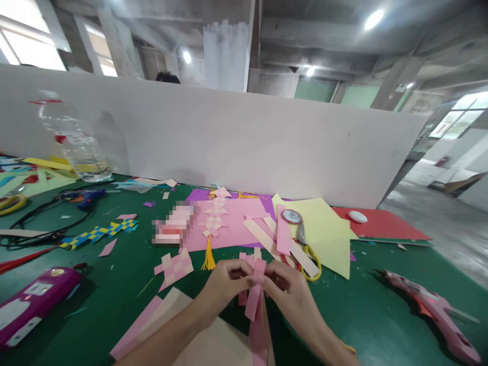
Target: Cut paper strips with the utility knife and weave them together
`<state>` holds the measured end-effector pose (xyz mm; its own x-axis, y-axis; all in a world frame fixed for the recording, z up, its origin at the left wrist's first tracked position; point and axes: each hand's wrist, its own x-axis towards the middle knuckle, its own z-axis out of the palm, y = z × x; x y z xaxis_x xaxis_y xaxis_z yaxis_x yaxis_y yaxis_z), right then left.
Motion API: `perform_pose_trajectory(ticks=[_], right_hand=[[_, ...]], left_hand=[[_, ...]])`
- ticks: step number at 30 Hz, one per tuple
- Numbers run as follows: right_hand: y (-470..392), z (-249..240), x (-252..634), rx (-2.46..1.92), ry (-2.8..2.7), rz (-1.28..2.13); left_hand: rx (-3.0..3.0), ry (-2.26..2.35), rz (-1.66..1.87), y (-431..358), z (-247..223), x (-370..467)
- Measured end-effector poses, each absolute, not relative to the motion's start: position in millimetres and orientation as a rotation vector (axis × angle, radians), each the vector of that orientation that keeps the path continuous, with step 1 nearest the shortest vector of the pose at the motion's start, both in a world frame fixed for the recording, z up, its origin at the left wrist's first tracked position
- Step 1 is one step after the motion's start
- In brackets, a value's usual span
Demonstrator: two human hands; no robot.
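Pink and cream paper strips [252,305] are crossed and partly woven between my two hands, their long ends hanging toward me. My left hand [231,279] pinches the weave from the left side. From the right, my right hand [287,284] pinches it too, the fingertips of both hands nearly meeting. Just left of them lies a small woven pink and cream paper piece [176,268]. Behind my hands a woven paper ornament [216,212] with a yellow tassel [208,256] rests on pink paper. Yellow-handled scissors [310,262] lie beside my right hand, partly under loose paper strips [284,231].
A pink glue gun [427,300] lies at right, a purple device [38,302] at left. Farther back are a water bottle [76,140], a blue glue gun [86,197], a blue-yellow woven strip [101,234], yellow paper [328,229] and a white partition [236,137].
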<state>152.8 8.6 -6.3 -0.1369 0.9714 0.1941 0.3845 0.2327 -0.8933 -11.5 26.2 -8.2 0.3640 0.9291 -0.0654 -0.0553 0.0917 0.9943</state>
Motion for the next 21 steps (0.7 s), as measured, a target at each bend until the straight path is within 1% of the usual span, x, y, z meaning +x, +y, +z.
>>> perform_pose_trajectory(ticks=[6, 12, 21], right_hand=[[9.0, -11.8, 152.0, -1.296, -1.637, 0.821], [8.4, -6.6, 154.4, -1.287, -1.539, 0.881], [12.4, -5.2, 155.9, -1.271, -1.419, 1.050]], left_hand=[[1.331, 0.952, 0.896, 27.4, -15.3, -9.5], [1.377, 0.954, 0.838, 26.7, -19.1, -9.2], [1.397, 0.899, 0.883, 27.0, -23.7, -8.9]])
